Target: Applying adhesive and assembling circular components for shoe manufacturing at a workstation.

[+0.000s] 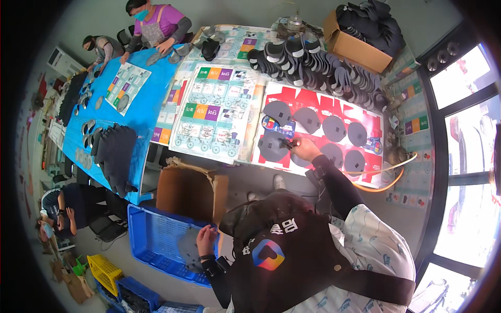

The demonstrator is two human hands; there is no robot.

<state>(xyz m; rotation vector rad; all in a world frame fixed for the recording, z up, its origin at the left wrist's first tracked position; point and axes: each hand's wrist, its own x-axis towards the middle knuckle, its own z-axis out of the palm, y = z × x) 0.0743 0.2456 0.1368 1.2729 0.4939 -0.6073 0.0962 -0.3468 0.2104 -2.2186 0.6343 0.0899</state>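
On the red-and-white printed board (257, 156), grey rounded flat pieces lie in two rows, most with a small dark square on them. My right hand (307, 150) reaches over the near row, fingers pinched on a small dark object (288, 144). That object sits at the right edge of a grey disc (271, 147); its kind is unclear. My left hand (206, 240) is low, over the right side of a blue plastic crate (156, 209), fingers closed. Beside it is a blurred grey flat piece (190, 247); I cannot tell whether it is held or lies in the crate.
An open cardboard box (185, 189) stands below the table. Behind the board are curved dark pieces (313, 65) in rows and a full carton (360, 49). Orange and white hoses (383, 187) loop at right. Co-workers (159, 26) work along the blue-covered table (148, 112).
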